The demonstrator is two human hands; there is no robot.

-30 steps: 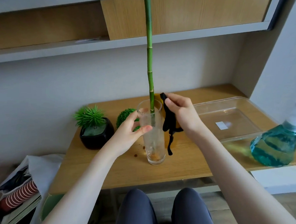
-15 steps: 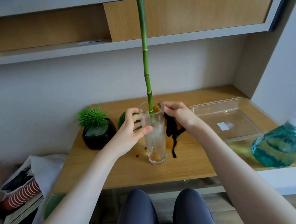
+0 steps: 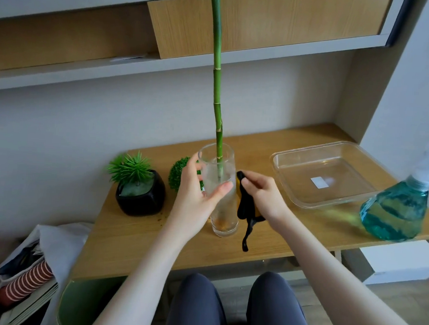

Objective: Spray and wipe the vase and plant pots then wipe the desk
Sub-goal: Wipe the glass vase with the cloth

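Vase [image 3: 222,195] upright on the worktop [image 3: 138,235], stem [image 3: 216,87] cut off above.
Left hand [image 3: 196,201] grips the glass; right hand [image 3: 264,198] pinches a black cloth [image 3: 245,209] beside it.

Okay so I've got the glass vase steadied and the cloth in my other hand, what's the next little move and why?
Probably draw the black cloth down the vase wall toward the base. Your left hand grips the glass, your right hand pinches the cloth beside its upper half, and the bamboo stalk stands tall, so a slow stroke seems safest.
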